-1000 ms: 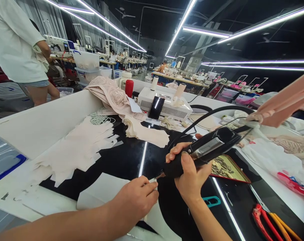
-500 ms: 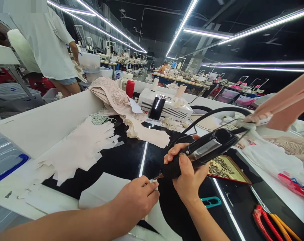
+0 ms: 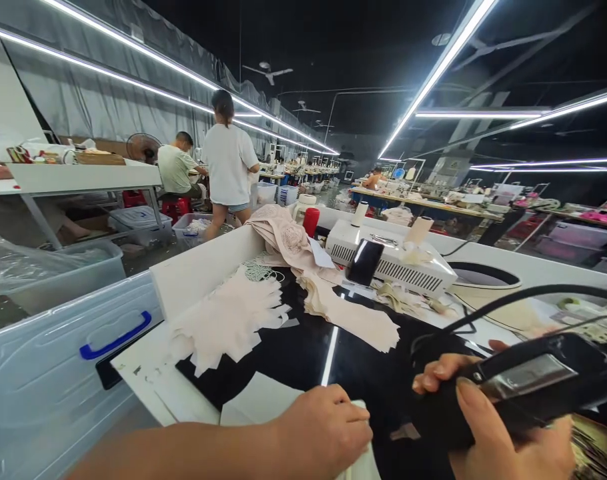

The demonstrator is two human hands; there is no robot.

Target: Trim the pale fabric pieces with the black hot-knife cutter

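Observation:
My left hand (image 3: 326, 430) is closed with its knuckles up, pinching a pale fabric piece (image 3: 361, 463) that shows below the fingers. Under it, a white sheet (image 3: 256, 400) lies on the black tabletop (image 3: 303, 357). In my right hand (image 3: 508, 433) is a thick black corded hand tool (image 3: 541, 377) with a metal lever, its thumb along the near side. The tool's working tip is blurred and cannot be made out. Fanned pale fabric pieces (image 3: 228, 313) lie left of centre, and another fabric stack (image 3: 351, 313) lies farther back.
A phone (image 3: 365, 262) leans on a white vented box (image 3: 408, 267). Beside it stands a red thread cone (image 3: 310, 221). A black cable (image 3: 528, 297) arches over the right side. A tray (image 3: 596, 430) is partly hidden at lower right. One lidded bin (image 3: 53, 373) flanks the left edge. Two people are beyond.
The view has swung left. My right hand has drawn the tool away to the right from my left hand, which still pinches the pale fabric. A person in white now appears farther off.

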